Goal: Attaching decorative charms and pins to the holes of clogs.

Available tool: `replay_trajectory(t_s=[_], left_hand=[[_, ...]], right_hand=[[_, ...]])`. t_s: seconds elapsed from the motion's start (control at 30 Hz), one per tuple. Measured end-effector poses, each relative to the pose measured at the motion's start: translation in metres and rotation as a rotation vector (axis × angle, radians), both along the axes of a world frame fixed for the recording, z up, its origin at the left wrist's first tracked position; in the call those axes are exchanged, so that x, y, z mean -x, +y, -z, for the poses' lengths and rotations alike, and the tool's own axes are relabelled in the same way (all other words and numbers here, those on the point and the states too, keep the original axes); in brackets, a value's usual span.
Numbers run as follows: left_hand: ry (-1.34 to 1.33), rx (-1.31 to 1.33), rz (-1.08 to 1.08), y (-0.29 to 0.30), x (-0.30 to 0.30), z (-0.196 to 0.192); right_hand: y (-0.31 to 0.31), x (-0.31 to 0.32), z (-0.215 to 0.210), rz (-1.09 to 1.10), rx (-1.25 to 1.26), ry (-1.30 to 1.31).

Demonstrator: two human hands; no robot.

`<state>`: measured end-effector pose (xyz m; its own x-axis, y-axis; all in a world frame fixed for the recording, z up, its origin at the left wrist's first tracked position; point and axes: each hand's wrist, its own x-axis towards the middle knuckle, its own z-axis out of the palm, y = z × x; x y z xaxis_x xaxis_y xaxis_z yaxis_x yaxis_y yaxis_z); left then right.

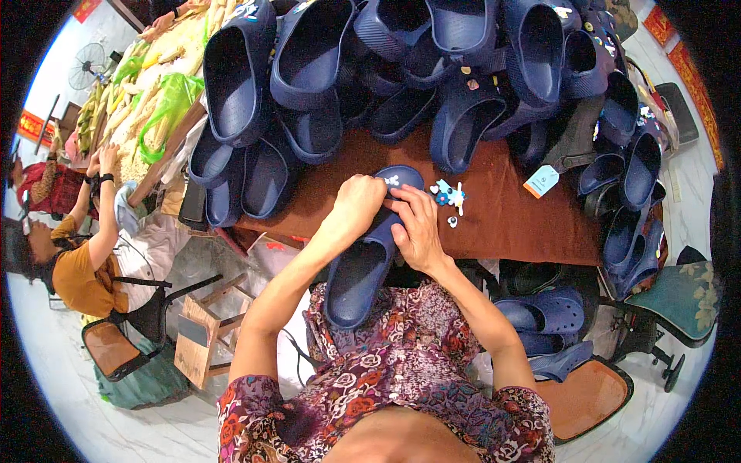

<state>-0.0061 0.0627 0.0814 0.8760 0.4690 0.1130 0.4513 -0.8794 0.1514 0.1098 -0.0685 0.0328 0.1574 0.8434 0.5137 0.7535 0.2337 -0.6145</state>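
**Small charms, slippery hold**

A dark blue foam clog (363, 262) lies sole-down with its toe on the brown table (509, 220) edge and its heel over the lap. The left hand (356, 207) is clenched over the toe; the right hand (414, 225) grasps the clog's side, fingers pressing the upper. A pale blue charm (448, 193) and a tiny white piece (452, 222) lie just beside. Pressing hard could tip the clog off the edge or knock those loose pieces to the floor.

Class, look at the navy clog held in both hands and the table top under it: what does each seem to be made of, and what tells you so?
Navy clog: probably moulded foam or rubber, matte, one seamless piece with soft rounded edges. Table top: a reddish-brown smooth surface, possibly varnished wood or a covering; no grain shows, so it stays open.
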Motion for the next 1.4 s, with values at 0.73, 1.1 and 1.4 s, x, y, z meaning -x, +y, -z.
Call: replay_trajectory(t_s=[0.73, 1.1, 1.4], left_hand=[[-0.618, 0.76, -0.208, -0.009, 0.013, -0.012], [-0.598, 0.842, -0.177, -0.005, 0.013, 0.008], [-0.406, 0.633, 0.069, -0.006, 0.028, -0.014]], right_hand=[[0.015, -0.006, -0.021, 0.14, 0.048, 0.242], [0.021, -0.016, -0.018, 0.155, 0.014, 0.376], [-0.003, -0.052, -0.024, 0.321, 0.189, -0.09]])
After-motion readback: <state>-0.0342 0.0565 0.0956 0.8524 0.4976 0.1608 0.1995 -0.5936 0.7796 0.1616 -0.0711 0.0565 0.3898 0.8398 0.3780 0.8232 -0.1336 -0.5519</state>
